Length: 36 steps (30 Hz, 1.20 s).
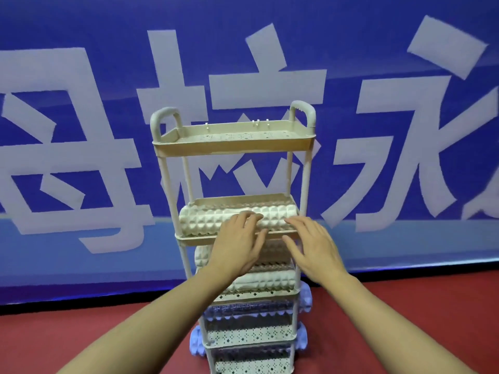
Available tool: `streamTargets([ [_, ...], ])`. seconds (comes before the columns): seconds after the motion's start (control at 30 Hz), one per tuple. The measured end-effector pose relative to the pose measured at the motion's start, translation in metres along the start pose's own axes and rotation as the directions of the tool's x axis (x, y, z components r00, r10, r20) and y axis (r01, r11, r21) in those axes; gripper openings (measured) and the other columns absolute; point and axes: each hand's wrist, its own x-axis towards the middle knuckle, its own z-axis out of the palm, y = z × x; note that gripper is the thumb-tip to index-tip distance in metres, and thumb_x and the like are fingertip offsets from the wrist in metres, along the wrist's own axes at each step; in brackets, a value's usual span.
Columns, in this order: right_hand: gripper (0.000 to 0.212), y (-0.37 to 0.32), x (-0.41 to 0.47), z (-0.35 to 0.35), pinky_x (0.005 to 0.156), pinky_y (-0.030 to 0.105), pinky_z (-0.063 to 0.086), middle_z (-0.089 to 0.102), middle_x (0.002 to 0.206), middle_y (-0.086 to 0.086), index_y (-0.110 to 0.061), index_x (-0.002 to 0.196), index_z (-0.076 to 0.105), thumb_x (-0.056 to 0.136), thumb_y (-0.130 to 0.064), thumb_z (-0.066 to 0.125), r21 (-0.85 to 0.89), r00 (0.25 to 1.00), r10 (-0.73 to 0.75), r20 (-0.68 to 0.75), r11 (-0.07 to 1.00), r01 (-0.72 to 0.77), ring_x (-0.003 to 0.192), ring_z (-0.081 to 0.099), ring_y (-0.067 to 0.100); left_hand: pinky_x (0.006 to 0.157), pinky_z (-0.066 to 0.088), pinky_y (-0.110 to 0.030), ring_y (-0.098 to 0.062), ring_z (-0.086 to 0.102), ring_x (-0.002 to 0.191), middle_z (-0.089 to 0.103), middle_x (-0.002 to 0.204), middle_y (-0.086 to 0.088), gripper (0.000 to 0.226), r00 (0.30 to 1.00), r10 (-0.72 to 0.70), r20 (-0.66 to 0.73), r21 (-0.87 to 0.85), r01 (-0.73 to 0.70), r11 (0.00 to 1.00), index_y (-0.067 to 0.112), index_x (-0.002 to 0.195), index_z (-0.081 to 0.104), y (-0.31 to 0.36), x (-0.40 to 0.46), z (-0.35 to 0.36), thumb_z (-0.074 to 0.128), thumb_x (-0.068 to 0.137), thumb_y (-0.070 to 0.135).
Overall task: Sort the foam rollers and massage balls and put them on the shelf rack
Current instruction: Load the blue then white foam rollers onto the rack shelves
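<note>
Both hands, left [237,245] & right [314,245], fingers spread flat, tips on cream bumpy foam roller [213,220] on 2nd tier of beige plastic shelf rack [235,141]. 3 cream rollers, 2 lilac lower. Top tier bare.

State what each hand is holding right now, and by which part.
Neither hand grips anything. The left hand and right hand lie open, fingers spread, with fingertips resting on the front of the cream foam roller on the rack's second shelf.
</note>
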Motion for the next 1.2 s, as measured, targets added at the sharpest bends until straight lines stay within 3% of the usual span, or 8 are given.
streamTargets([
  [0.13,0.055,0.065,-0.1,-0.002,0.107,0.037,0.042,0.056,0.137,-0.006,-0.024,0.14,0.054,0.098,-0.056,0.038,-0.07,0.97,0.223,0.093,0.974,-0.217,0.127,0.053,0.018,0.088,0.049,-0.043,-0.027,0.058,0.108,0.061,0.121,-0.003,0.047,0.991,0.081,0.108,-0.163,-0.063,0.985,0.02,0.129,0.058,0.08,-0.021,0.063,0.037,0.1,0.05],
  [0.3,0.068,0.145,-0.224,-0.012,0.11,0.037,0.039,0.051,0.143,-0.009,-0.03,0.146,0.046,0.09,-0.065,0.028,-0.223,0.825,0.471,0.313,0.88,-0.418,0.13,0.052,0.018,0.097,0.047,-0.043,-0.025,0.058,0.113,0.059,0.127,-0.001,0.054,0.92,0.206,0.334,-0.385,-0.066,0.92,0.02,0.132,0.058,0.192,-0.06,0.158,0.035,0.098,0.054],
  [0.53,0.065,0.234,-0.356,0.009,0.107,0.04,0.036,0.043,0.151,-0.005,-0.026,0.149,0.041,0.095,-0.061,0.051,-0.361,0.532,0.643,0.551,0.758,-0.543,0.134,0.046,0.024,0.11,0.039,-0.041,-0.024,0.049,0.129,0.053,0.135,0.001,0.049,0.599,0.403,0.692,-0.476,-0.04,0.878,0.026,0.141,0.05,0.269,-0.108,0.285,0.049,0.1,0.052],
  [0.77,0.067,0.307,-0.434,0.103,0.103,0.038,0.039,0.056,0.135,0.002,-0.025,0.139,0.051,0.085,-0.062,0.064,-0.367,0.346,0.645,0.681,0.71,-0.602,0.122,0.057,0.029,0.11,0.041,-0.038,-0.02,0.049,0.134,0.049,0.147,0.005,0.056,0.433,0.372,0.821,-0.423,0.026,0.906,0.028,0.145,0.046,0.253,-0.139,0.375,0.047,0.099,0.059],
  [0.9,0.073,0.343,-0.464,0.17,0.108,0.041,0.04,0.056,0.137,0.0,-0.033,0.139,0.049,0.077,-0.068,0.064,-0.425,0.249,0.649,0.719,0.694,-0.581,0.129,0.053,0.026,0.108,0.042,-0.038,-0.018,0.052,0.129,0.052,0.141,0.006,0.055,0.418,0.32,0.85,-0.404,0.127,0.906,0.033,0.143,0.045,0.239,-0.153,0.407,0.05,0.096,0.06],
  [1.03,0.093,0.363,-0.489,0.206,0.124,0.046,0.013,0.031,0.162,-0.004,-0.032,0.157,0.025,0.081,-0.065,0.068,-0.522,0.134,0.651,0.747,0.699,-0.489,0.151,0.022,0.025,0.108,0.043,-0.041,-0.016,0.054,0.127,0.052,0.141,0.006,0.055,0.427,0.291,0.856,-0.399,0.19,0.897,0.035,0.145,0.043,0.228,-0.159,0.423,0.054,0.096,0.058],
  [1.13,0.101,0.373,-0.503,0.219,0.125,0.046,0.007,0.024,0.164,-0.004,-0.032,0.159,0.019,0.078,-0.062,0.073,-0.542,0.153,0.652,0.743,0.72,-0.433,0.153,0.016,0.025,0.106,0.045,-0.041,-0.012,0.057,0.117,0.051,0.139,0.01,0.058,0.427,0.274,0.862,-0.39,0.211,0.896,0.037,0.147,0.041,0.224,-0.158,0.43,0.053,0.096,0.059],
  [1.2,0.103,0.38,-0.503,0.231,0.124,0.046,0.009,0.029,0.161,-0.004,-0.033,0.157,0.021,0.074,-0.061,0.076,-0.555,0.175,0.655,0.735,0.73,-0.4,0.15,0.02,0.024,0.107,0.044,-0.042,-0.016,0.054,0.125,0.051,0.14,0.009,0.062,0.435,0.271,0.859,-0.389,0.208,0.898,0.036,0.148,0.04,0.226,-0.158,0.434,0.052,0.094,0.062],
])
